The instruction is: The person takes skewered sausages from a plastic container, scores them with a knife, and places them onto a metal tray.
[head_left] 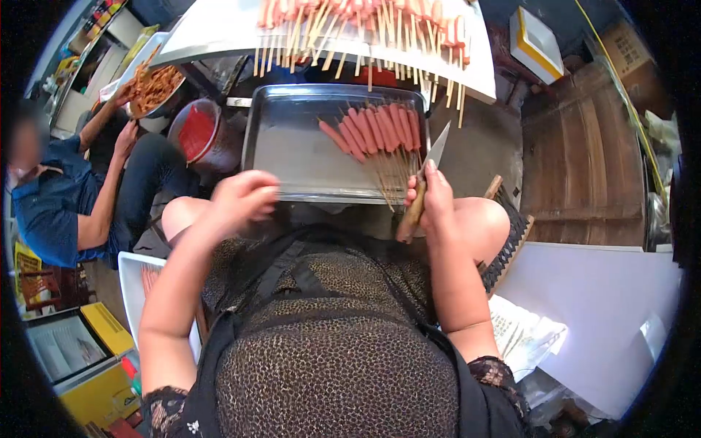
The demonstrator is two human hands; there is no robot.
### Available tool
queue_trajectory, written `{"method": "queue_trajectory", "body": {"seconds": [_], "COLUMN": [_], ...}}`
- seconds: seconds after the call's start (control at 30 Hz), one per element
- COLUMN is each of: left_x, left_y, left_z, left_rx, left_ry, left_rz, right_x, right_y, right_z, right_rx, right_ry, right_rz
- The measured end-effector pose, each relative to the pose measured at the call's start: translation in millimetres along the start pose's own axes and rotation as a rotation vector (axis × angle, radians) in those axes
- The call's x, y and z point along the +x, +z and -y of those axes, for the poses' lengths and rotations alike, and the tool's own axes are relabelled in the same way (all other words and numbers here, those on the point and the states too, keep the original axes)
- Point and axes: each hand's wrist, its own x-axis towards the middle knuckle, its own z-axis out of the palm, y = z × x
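My right hand (pixel 437 196) is closed round the wooden handle of a knife (pixel 437 148). Its blade points up and away, beside the right edge of a metal tray (pixel 281 139). Smeared by motion, my left hand (pixel 247 198) is above the tray's near left corner; its fingers look bent, but whether they hold anything cannot be made out. Inside the tray, on the right, lies a fanned bunch of sausages on sticks (pixel 380 130), their stick ends towards me.
Beyond the tray, a white board (pixel 219 33) carries many skewered sausages (pixel 358 14), sticks overhanging. A bucket (pixel 196 135) stands left of the tray. A seated person (pixel 66 190) handles a bowl of reddish food (pixel 157 87). By my left arm is a white container (pixel 135 277).
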Motion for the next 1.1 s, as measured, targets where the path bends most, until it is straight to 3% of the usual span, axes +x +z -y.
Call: {"method": "queue_trajectory", "body": {"seconds": [0.1,0.23,0.27,0.33,0.47,0.57,0.63,0.73,0.87,0.93,0.97,1.0,1.07,1.1], "left_x": [88.3,161.7,168.5,184.1,204.1,198.9,183.0,194.9,213.3,214.4,213.7,211.6,204.5,201.4], "left_y": [86.2,177.9,189.7,208.0,226.4,235.1,240.2,250.3,250.2,246.0,231.5,217.3,190.6,187.4], "left_z": [-5.1,-18.0,-29.4,-22.1,-9.7,-7.6,-28.3,1.6,27.2,34.7,37.4,38.0,39.6,38.6], "left_rx": [0.003,-0.161,-0.010,0.604,0.705,0.594,0.327,0.256,0.211,-0.277,-0.533,-0.533,-0.642,-0.649], "left_ry": [0.013,-0.069,-0.107,0.335,0.309,0.237,-0.063,0.043,-0.027,-0.006,-0.085,-0.079,-0.365,-0.357], "left_rz": [0.229,0.136,0.157,-0.099,-0.150,-0.235,-0.187,-0.295,-0.324,-0.492,-0.241,-0.243,0.019,0.014], "right_x": [-1.8,1.2,0.8,-1.2,1.7,4.4,3.3,2.7,0.2,2.3,2.6,2.5,3.2,1.0], "right_y": [-2.0,-6.2,-4.9,-1.0,4.3,3.3,3.6,1.6,0.3,-0.2,0.3,1.3,1.7,4.9], "right_z": [-0.2,5.8,9.2,14.0,17.4,16.0,15.6,14.5,17.6,16.3,16.8,17.3,16.4,16.4], "right_rx": [0.111,0.179,0.181,0.216,0.232,0.257,0.264,0.262,0.264,0.255,0.256,0.259,0.247,0.241], "right_ry": [-0.029,-0.157,-0.155,-0.168,-0.214,-0.201,-0.190,-0.183,-0.187,-0.206,-0.210,-0.222,-0.221,-0.224], "right_rz": [-0.046,-0.113,-0.120,-0.125,-0.076,-0.013,0.026,0.036,0.017,-0.011,-0.007,-0.009,-0.008,0.001]}}
